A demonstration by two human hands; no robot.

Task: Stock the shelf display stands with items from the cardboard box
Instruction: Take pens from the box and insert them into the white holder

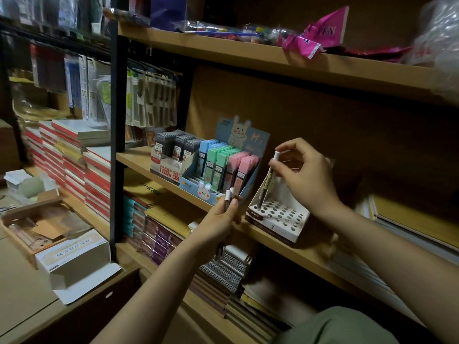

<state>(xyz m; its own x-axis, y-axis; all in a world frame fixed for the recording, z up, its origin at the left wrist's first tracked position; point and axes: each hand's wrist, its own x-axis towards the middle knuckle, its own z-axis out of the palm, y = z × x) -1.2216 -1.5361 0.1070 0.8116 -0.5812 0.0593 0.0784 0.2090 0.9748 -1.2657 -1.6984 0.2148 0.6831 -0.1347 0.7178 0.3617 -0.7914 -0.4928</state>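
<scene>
One pencil [266,184] stands in the holed display stand [278,219].

- white display stand [278,217], dark brown front edge, rows of dark round holes
- white-capped pen [269,177], pale patterned barrel
- blue rabbit-print box [242,137] at ten o'clock of it: blue, green, pink cases
- magenta packet [320,36] at twelve o'clock

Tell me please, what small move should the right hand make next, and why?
Probably release the pen and take another from the left hand. The right hand pinches its white cap while its tip already sits in a back-corner hole of the white stand; other holes look empty.
</scene>
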